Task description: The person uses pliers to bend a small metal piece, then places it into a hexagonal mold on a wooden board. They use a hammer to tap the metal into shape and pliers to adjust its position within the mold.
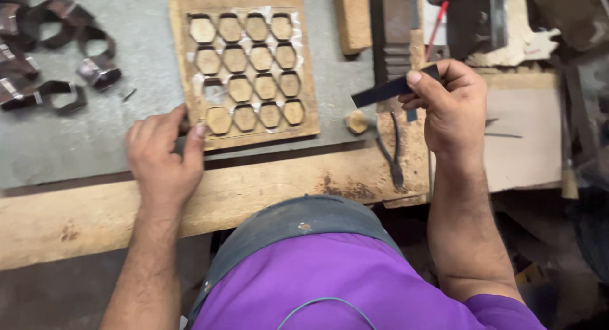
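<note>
A square wooden board (306, 64) with rows of hexagonal wooden pieces set in cut-outs lies on the grey bench top; one cut-out at its left middle is bare. My left hand (163, 155) rests at the board's near left corner, fingers curled against its edge. My right hand (449, 105) is raised to the right of the board and pinches a flat dark metal strip (380, 92) that points left. A single loose hexagonal wooden piece (356, 122) lies just below the strip.
Several bent dark metal strips (47, 57) are heaped at the far left. Dark pliers (392, 159) lie on the wooden bench edge (273, 190). Wood blocks and metal tools crowd the back right, with a red pen (436, 25).
</note>
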